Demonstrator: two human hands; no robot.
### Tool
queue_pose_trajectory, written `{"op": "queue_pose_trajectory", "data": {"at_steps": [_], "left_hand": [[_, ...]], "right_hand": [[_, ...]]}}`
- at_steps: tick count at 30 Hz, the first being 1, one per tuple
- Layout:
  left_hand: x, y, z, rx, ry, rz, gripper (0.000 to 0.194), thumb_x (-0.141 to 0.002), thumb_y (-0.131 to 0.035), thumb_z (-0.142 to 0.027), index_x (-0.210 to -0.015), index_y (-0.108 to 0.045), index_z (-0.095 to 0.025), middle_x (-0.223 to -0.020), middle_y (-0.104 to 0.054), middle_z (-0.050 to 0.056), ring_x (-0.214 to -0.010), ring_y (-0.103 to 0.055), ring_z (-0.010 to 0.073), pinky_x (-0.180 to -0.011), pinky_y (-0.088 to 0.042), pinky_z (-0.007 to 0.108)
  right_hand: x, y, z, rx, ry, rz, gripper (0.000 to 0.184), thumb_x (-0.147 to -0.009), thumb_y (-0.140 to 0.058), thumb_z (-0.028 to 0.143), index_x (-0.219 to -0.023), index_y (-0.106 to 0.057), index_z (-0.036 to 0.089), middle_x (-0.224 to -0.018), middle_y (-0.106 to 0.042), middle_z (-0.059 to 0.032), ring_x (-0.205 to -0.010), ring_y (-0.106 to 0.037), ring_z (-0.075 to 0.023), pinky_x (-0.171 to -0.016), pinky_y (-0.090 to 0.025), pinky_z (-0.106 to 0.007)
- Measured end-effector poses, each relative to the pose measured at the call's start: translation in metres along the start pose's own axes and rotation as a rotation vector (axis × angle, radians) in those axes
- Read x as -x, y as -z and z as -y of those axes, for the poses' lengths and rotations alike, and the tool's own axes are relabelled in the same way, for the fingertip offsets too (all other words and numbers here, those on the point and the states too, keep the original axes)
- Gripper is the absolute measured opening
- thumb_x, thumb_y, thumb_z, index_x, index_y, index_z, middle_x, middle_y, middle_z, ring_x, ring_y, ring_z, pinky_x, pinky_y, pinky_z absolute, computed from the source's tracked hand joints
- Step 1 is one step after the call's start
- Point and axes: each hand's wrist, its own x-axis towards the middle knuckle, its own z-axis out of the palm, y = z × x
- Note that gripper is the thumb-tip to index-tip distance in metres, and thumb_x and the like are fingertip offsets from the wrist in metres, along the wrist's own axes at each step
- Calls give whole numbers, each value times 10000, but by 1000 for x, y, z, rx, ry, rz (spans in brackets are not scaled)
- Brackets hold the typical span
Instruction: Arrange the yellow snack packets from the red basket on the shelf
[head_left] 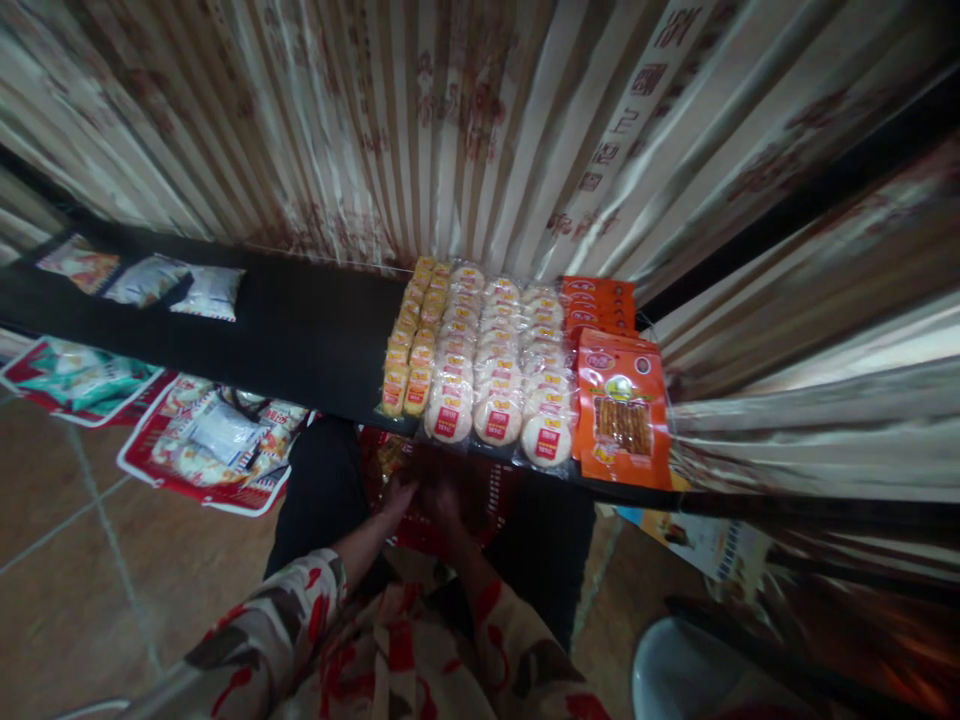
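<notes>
Both my hands reach down below the front edge of a black shelf. My left hand and my right hand lie close together over a red bag held low by my legs. It is dark there, so their fingers are hard to read. On the shelf above stand rows of round white cakes in clear wrappers, a row of small yellow packets to their left, and orange snack packs to their right.
At the shelf's far left lie three flat packets. Large red and green printed bags rest on the brown tiled floor at left. Patterned curtains hang behind and to the right. A pale round stool sits at the lower right.
</notes>
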Motion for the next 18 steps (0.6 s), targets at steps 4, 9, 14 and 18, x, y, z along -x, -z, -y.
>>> {"op": "queue_pose_trajectory", "data": {"at_steps": [4,9,14,18], "left_hand": [[-1,2,0,-44,-20,-39,284,-764,-593,-238,-1019,-582,-111,-1075,-661,151,-989,-629,222,-844,-468,308],[0,4,-2,-81,-42,-70,226,-762,-596,-240,-942,-574,-105,-981,-678,143,-911,-644,210,-796,-468,288],[5,10,-7,-97,-51,-117,176,-716,-613,-170,-880,-562,-132,-919,-677,111,-861,-639,193,-777,-451,271],[8,14,-8,-76,-76,-153,157,-688,-617,-148,-831,-554,-167,-840,-667,47,-815,-626,166,-749,-443,250]], "right_hand": [[6,1,9,-70,-72,37,290,-786,-448,156,-924,-703,168,-832,-730,-93,-744,-685,-187,-661,-517,-242],[16,10,19,-162,-93,35,323,-783,-440,177,-978,-697,159,-937,-722,-102,-838,-680,-205,-754,-514,-270],[23,14,25,-235,-94,35,335,-754,-457,190,-987,-693,138,-967,-714,-111,-887,-667,-213,-808,-499,-282],[27,14,25,-303,-85,24,324,-744,-466,212,-969,-691,149,-901,-723,-93,-829,-669,-213,-754,-507,-276]]}}
